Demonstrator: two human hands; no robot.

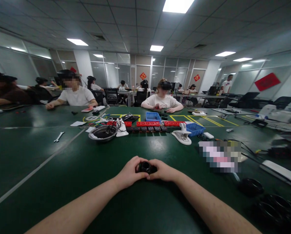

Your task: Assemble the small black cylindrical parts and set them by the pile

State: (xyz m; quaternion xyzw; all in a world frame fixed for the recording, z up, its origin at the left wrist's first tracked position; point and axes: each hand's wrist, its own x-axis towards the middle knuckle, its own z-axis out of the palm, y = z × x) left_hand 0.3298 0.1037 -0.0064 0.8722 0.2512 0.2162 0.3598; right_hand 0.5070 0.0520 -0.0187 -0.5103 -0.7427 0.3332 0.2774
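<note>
My left hand and my right hand meet over the green table, their fingers wrapped round a small black part with a round, ring-like opening on top. The thumbs come together on the near side of this part. Its exact kind I cannot make out, and the fingers hide much of its outline. Both forearms reach in from the bottom of the view.
Beyond my hands stand a metal bowl, a white clip-shaped stand, red strips and a blue tray. A wrench lies left. Black rings lie at lower right. A person sits opposite.
</note>
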